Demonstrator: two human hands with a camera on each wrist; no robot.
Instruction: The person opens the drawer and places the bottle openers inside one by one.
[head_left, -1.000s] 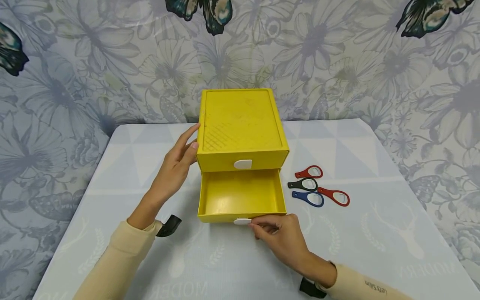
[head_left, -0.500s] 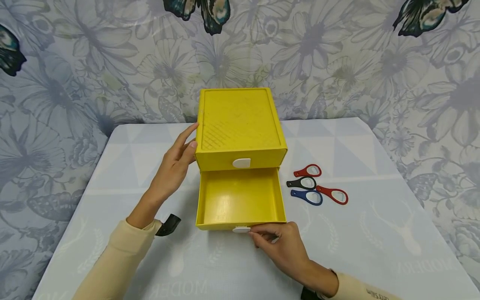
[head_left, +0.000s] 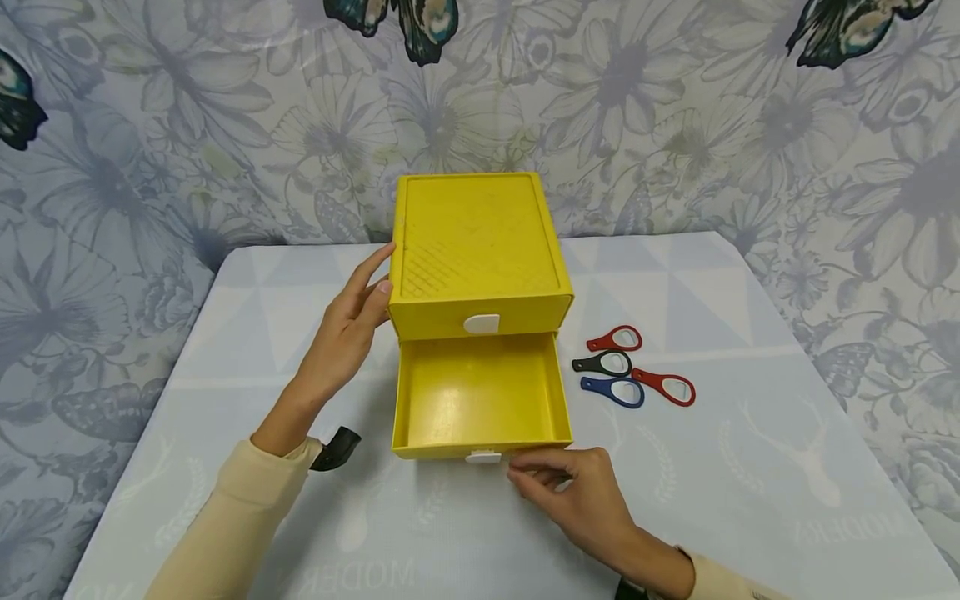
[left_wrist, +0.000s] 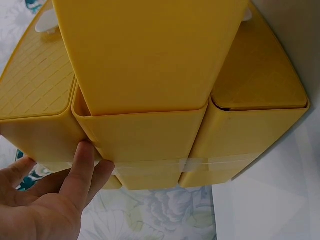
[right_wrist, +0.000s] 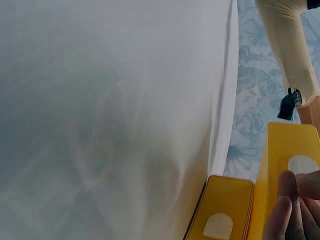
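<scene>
A yellow drawer box (head_left: 480, 237) stands upright on the table, its middle drawer (head_left: 480, 404) pulled out toward me and bare inside. My left hand (head_left: 337, 342) rests on the box's left side, fingers extended; the left wrist view shows its fingertips (left_wrist: 85, 150) against the yellow wall. Just right of the drawer's white handle (head_left: 483, 457) is my right hand (head_left: 577, 496), its fingers loosely bent with nothing between them. It appears slightly apart from the handle in the head view. The right wrist view shows the fingers (right_wrist: 287, 185) close in front of that handle (right_wrist: 302, 164).
Several small ring-headed tools lie right of the box: a red one (head_left: 615, 338), a black one (head_left: 602, 363), a blue one (head_left: 613, 392) and another red one (head_left: 665, 386). Flowered wallpaper (head_left: 637, 125) rises behind the table (head_left: 750, 467). A closed drawer front (right_wrist: 242, 192) sits beside the pulled one.
The middle drawer has come further out toward me. My right hand, earlier pinching its handle, has let go and shifted slightly right. The left hand has stayed on the box.
</scene>
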